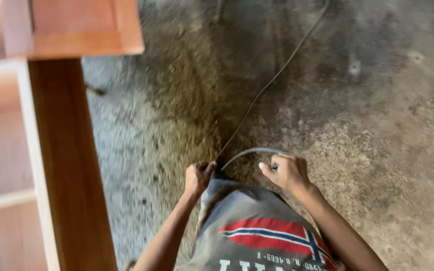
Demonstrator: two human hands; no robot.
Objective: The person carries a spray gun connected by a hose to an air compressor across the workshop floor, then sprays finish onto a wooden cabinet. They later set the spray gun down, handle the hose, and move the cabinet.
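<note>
My left hand [198, 176] is closed in a fist around one end of a thin grey cord [249, 151], which arcs over to my right hand [287, 171]. That hand also grips the cord, fingers curled around it. From my left fist the cord [272, 80] runs away across the dusty concrete floor [377, 125] toward the top of the view. Both hands are held just in front of my grey shirt [247, 221], which has a red, white and blue flag print.
A reddish-brown wooden cabinet frame [69, 165] stands at the left, with pale inner edges and a shelf. A wooden panel [76, 25] juts out at the top left. Sawdust lies on the floor beside it.
</note>
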